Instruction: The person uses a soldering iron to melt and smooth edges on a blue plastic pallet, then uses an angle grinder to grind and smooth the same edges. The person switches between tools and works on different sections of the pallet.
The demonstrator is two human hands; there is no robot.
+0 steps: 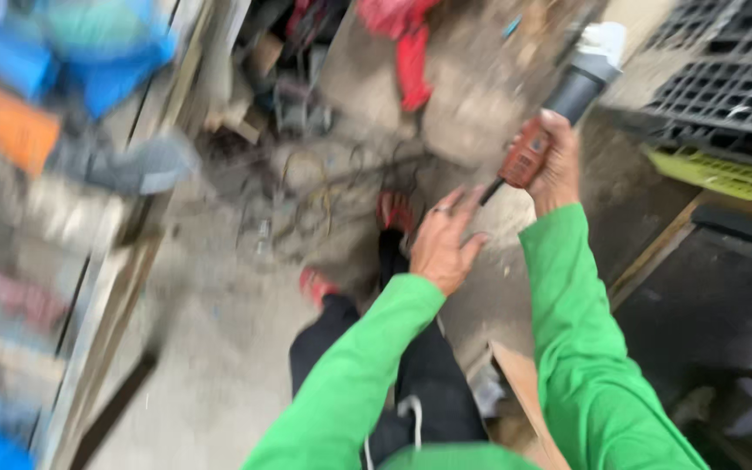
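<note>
My right hand (557,167) grips an angle grinder (567,97) by its red-brown rear handle, the dark body and white head pointing up and away. The grinder's cable runs from the handle toward my left hand (441,241), which hovers open with fingers spread just below and left of the tool; a ring shows on one finger. Both arms wear bright green sleeves. Below them I see my black trousers and red shoes (317,285) on a dusty concrete floor (219,348). The whole view is motion-blurred.
Blurred shelving (63,200) with blue and orange items lines the left. Tangled wires and scrap (324,200) lie ahead on the floor. Black plastic pallets (724,78) over a yellow one stand at upper right; a dark tabletop (715,305) sits at right.
</note>
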